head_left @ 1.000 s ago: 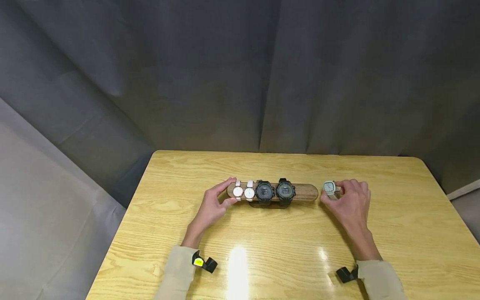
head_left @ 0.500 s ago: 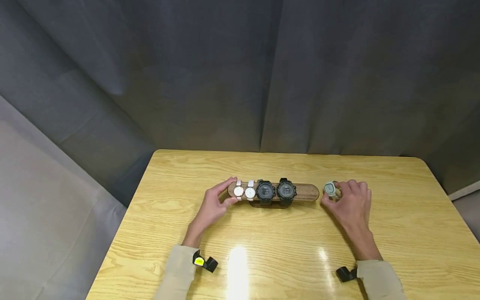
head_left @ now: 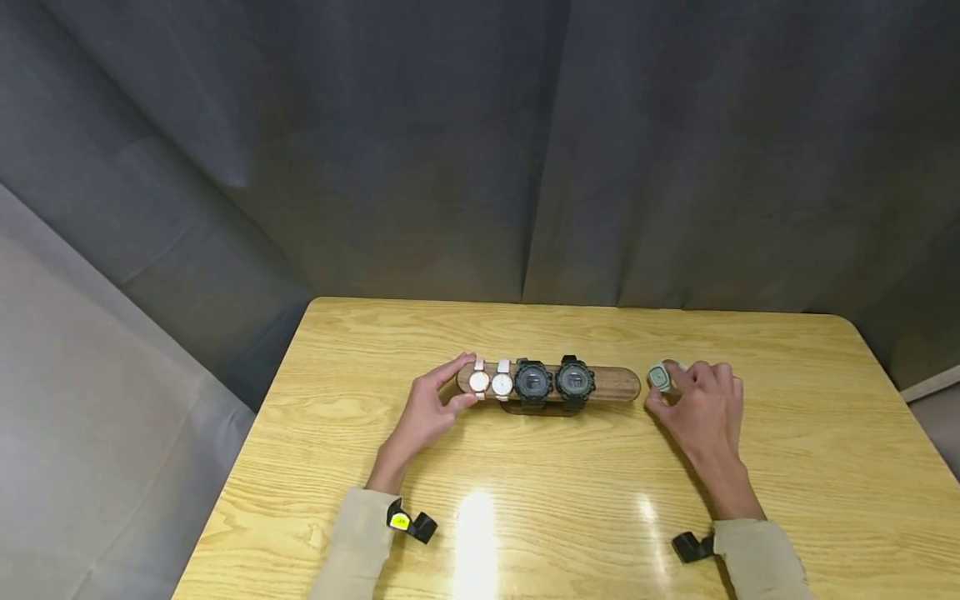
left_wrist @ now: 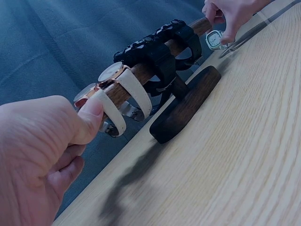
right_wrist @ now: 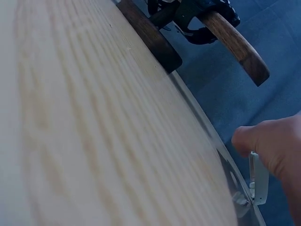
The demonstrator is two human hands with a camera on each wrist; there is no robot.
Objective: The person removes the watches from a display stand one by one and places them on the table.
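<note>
My left hand (head_left: 426,414) grips the left end of a wooden watch stand (head_left: 617,384), thumb in front and fingers behind. Beside that thumb hang two watches with white straps and rose-gold cases, an outer watch (head_left: 478,382) and an inner watch (head_left: 502,384). Farther right the bar carries two chunky black digital watches, one near the middle (head_left: 533,382) and the other to its right (head_left: 575,380). Just beyond the bar's bare right end, my right hand (head_left: 703,414) pinches a pale green square-faced watch (head_left: 659,377). Its strap is partly hidden by the fingers; in the right wrist view a pale strap (right_wrist: 259,181) hangs below the thumb.
The stand's oval wooden base (left_wrist: 188,104) rests on the light wood-grain table (head_left: 555,517). A dark grey curtain (head_left: 420,167) hangs behind the table's far edge. Black camera mounts (head_left: 411,523) sit at both sleeve cuffs.
The pale green watch has turned in my right fingers, so its face slants differently and less of the strap shows. My left hand keeps its grip on the stand.
</note>
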